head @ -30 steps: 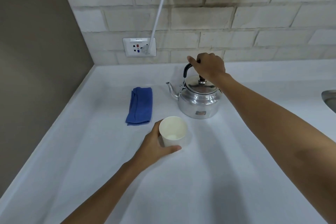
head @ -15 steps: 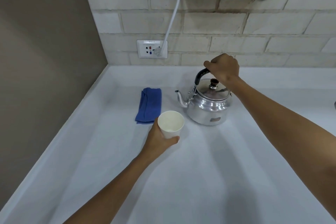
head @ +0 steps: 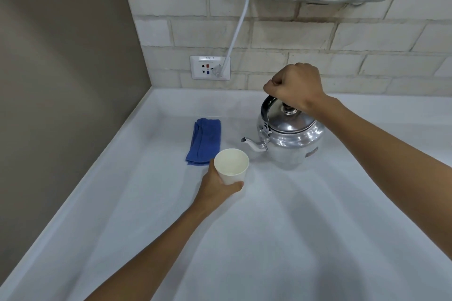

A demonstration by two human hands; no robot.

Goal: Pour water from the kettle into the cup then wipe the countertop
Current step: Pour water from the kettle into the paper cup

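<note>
I am watching the steel kettle (head: 291,139) tilting spout-down above the white countertop (head: 269,239), my right hand (head: 294,87) fisting tight around its black handle (head: 266,105). Just off the spout, to the kettle's left and nearer me, my left hand (head: 216,184) is wrapping fully round the white paper cup (head: 231,166), keeping it upright and raised. Beyond the cup, left of the kettle, a folded blue cloth (head: 204,140) is lying flat, and behind it a wall socket (head: 210,67) is taking a white cable (head: 241,14).
</note>
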